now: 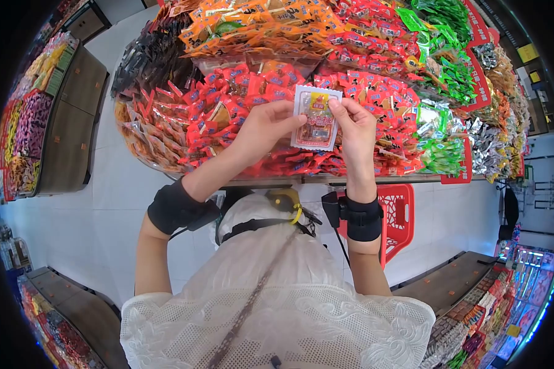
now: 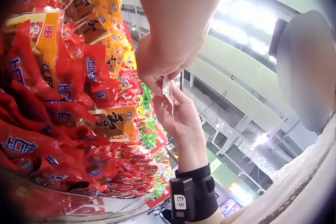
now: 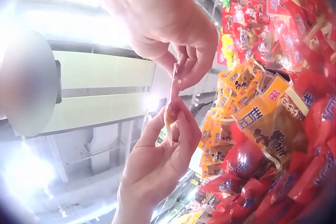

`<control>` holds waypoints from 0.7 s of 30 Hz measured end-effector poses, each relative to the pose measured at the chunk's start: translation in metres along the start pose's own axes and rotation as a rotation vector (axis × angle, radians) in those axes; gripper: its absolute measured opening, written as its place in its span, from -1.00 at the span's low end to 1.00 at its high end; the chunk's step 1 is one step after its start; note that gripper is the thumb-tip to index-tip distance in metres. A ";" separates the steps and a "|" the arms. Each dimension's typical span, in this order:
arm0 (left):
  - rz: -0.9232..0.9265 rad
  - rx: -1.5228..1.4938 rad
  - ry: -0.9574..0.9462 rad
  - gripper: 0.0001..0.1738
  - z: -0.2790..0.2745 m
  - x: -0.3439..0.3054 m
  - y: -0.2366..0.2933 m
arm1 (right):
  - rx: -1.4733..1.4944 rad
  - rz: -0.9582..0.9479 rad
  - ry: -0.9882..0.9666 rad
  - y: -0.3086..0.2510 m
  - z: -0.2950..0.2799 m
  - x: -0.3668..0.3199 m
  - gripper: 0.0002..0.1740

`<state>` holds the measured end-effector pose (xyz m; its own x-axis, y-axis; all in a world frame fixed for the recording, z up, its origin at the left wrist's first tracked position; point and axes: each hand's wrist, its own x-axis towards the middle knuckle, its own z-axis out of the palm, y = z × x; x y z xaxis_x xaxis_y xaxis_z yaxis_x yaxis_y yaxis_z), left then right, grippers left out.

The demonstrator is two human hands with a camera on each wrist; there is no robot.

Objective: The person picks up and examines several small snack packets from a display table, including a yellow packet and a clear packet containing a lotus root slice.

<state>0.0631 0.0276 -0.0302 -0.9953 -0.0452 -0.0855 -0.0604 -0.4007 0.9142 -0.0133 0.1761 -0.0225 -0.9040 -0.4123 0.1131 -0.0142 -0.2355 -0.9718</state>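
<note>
A small flat snack packet with a whitish serrated border and a yellow and red label stands upright between both hands, above the heaped snacks. My left hand pinches its left side, thumb on the front face. On the upper right edge, my right hand pinches it between thumb and fingers. The left wrist view shows the packet nearly edge-on, as does the right wrist view, where the packet runs between the two pinches. Red snack packets lie behind and below the hands.
Orange packets, dark packets and green packets fill the display around the red ones. A red shopping basket is beneath the display's front edge, by the right forearm. Another stocked shelf stands at left across the aisle floor.
</note>
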 end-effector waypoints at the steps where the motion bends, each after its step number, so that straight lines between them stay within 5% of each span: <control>1: 0.000 -0.004 -0.004 -0.67 -0.001 0.000 -0.001 | -0.004 0.002 -0.001 0.000 0.000 -0.001 -0.84; 21: 0.017 -0.035 -0.029 -0.67 -0.007 -0.003 -0.008 | 0.106 0.062 -0.028 0.009 -0.001 -0.003 -0.83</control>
<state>0.0674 0.0250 -0.0399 -0.9980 -0.0261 -0.0580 -0.0410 -0.4315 0.9012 -0.0108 0.1758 -0.0319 -0.8893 -0.4532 0.0609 0.0879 -0.3000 -0.9499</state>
